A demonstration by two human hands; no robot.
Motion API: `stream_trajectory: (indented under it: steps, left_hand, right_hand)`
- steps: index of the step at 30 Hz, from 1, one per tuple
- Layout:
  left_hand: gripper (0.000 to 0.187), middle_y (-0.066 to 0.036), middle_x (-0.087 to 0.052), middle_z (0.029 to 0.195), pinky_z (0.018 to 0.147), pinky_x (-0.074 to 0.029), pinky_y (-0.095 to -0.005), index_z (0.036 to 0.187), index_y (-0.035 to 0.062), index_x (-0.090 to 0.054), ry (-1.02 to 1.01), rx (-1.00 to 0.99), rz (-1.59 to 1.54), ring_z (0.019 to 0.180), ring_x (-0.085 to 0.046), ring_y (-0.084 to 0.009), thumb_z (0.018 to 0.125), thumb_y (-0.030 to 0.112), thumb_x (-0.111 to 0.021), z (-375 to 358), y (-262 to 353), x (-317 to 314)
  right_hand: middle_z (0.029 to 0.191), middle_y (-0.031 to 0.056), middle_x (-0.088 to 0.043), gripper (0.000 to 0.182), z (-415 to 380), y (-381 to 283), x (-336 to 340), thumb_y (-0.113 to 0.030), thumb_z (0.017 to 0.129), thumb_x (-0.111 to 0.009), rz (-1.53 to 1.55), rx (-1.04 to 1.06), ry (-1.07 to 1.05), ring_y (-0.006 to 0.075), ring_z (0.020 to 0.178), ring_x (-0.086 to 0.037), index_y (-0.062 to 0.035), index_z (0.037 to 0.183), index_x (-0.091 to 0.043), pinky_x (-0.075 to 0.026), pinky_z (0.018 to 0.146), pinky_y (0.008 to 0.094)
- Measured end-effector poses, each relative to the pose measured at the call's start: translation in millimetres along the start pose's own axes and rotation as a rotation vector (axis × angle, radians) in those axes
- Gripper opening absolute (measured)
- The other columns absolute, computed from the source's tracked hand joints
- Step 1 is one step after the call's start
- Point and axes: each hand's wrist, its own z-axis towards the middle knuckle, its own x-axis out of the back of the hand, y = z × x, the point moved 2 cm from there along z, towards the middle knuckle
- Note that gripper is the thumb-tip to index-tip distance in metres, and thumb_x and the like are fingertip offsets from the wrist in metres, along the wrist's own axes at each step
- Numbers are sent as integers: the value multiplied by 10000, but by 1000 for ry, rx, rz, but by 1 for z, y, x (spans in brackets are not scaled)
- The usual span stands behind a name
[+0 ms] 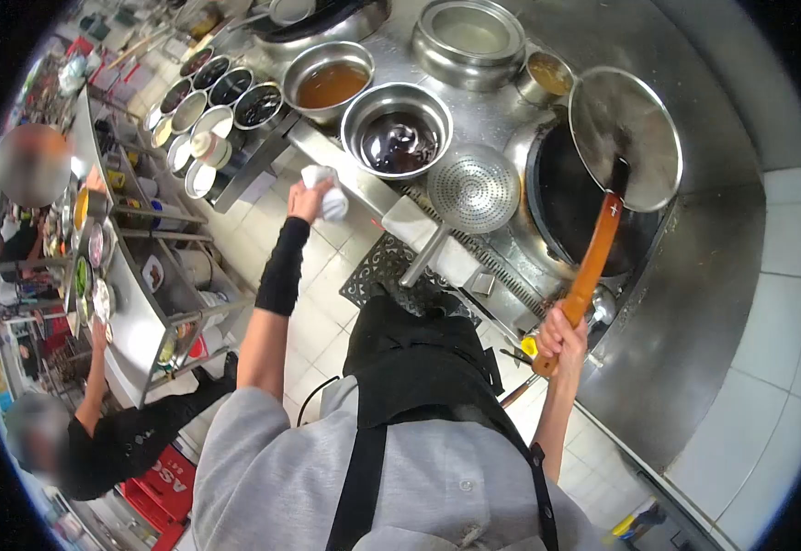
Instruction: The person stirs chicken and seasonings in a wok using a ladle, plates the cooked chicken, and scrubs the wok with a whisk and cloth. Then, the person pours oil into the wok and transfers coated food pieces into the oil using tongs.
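My right hand (561, 340) is closed around the wooden handle of a large round strainer (598, 241). The strainer's metal-rimmed head is over the black wok (557, 188) and covers part of it. My left hand (305, 200) grips a folded white cloth (332, 199) in the air, left of the stove's front edge. Between my hands, a perforated metal skimmer (474, 190) lies with its handle pointing toward me. Just behind it stands a metal bowl of dark liquid (399, 138).
A bowl of brown liquid (327, 87), a lidded-looking round pot (468, 41) and a small pot (546, 78) stand along the back. Several seasoning containers (231, 87) are at upper left. Two co-workers are by a steel counter (134, 275) on the left. A patterned mat (387, 271) lies on the floor.
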Motion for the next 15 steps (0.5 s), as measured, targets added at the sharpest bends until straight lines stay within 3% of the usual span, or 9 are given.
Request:
stream_trajectory:
  steps: [2, 3, 5, 6, 9, 10, 12, 14, 15]
  left_hand:
    - [618, -129, -714, 822, 718, -506, -336, 936, -64, -702, 67, 72, 105, 836, -675, -210, 913, 536, -557, 33, 18, -6]
    - [798, -155, -706, 867, 741, -535, -393, 1015, -72, -685, 25, 127, 158, 895, -678, -259, 919, 673, -414, 77, -13, -7]
    - [812, -177, -630, 1146, 746, -577, -511, 1279, -11, -540, -182, 333, 71, 981, -666, -306, 916, 702, -404, 83, 23, -25]
    - [883, -185, -625, 1155, 767, -578, -548, 1281, 15, -542, -210, 375, 162, 1005, -658, -346, 872, 778, -364, 91, 26, -35]
    - [755, -175, -636, 1130, 709, -593, -533, 1260, 47, -571, -213, 500, 335, 987, -663, -354, 871, 692, -517, 90, 39, -67]
    - [595, -127, -658, 1083, 701, -599, -502, 1184, 81, -630, -222, 533, 348, 958, -671, -316, 859, 579, -630, 93, 33, -76]
    - [462, -91, -677, 982, 639, -595, -468, 1080, 114, -682, -399, 195, 452, 871, -680, -259, 860, 514, -615, 116, -3, -58]
    - [282, -58, -690, 950, 594, -583, -425, 1007, 151, -725, -256, 577, 212, 789, -679, -210, 868, 358, -593, 93, 32, -74]
    - [291, -63, -691, 946, 606, -582, -431, 1019, 138, -715, -270, 548, 283, 800, -680, -217, 862, 352, -596, 99, 27, -75]
  right_hand:
    - [596, -23, -378, 132, -12, -8, 18, -97, 947, -601, -3, 28, 87, 45, 393, -321, -33, 1011, -504, -270, 338, 226]
    - [598, -22, -380, 130, -17, -11, 28, -94, 947, -598, 5, 41, 107, 45, 393, -321, -31, 1010, -503, -271, 337, 226]
    - [602, -20, -384, 127, -26, -15, 51, -88, 947, -593, 23, 60, 151, 46, 393, -321, -29, 1010, -499, -273, 337, 227]
    - [602, -21, -383, 118, -29, -15, 62, -84, 949, -586, 19, 64, 179, 46, 393, -319, -27, 1008, -501, -272, 337, 225]
    - [603, -20, -383, 111, -35, -16, 89, -81, 949, -583, 111, 84, 202, 46, 392, -317, -26, 999, -502, -270, 336, 222]
    - [596, -24, -377, 110, -35, -16, 96, -87, 948, -588, 120, 75, 212, 43, 391, -315, -30, 992, -505, -266, 336, 220]
    - [592, -26, -378, 117, -37, -15, 110, -90, 943, -596, 125, 71, 243, 41, 390, -315, -33, 997, -508, -265, 336, 220]
    - [583, -29, -377, 129, -35, -13, 125, -92, 933, -614, 152, 44, 277, 38, 388, -314, -42, 998, -514, -259, 337, 222]
    - [583, -27, -381, 137, -35, -15, 129, -88, 924, -627, 157, 26, 309, 42, 390, -317, -47, 993, -515, -257, 340, 227]
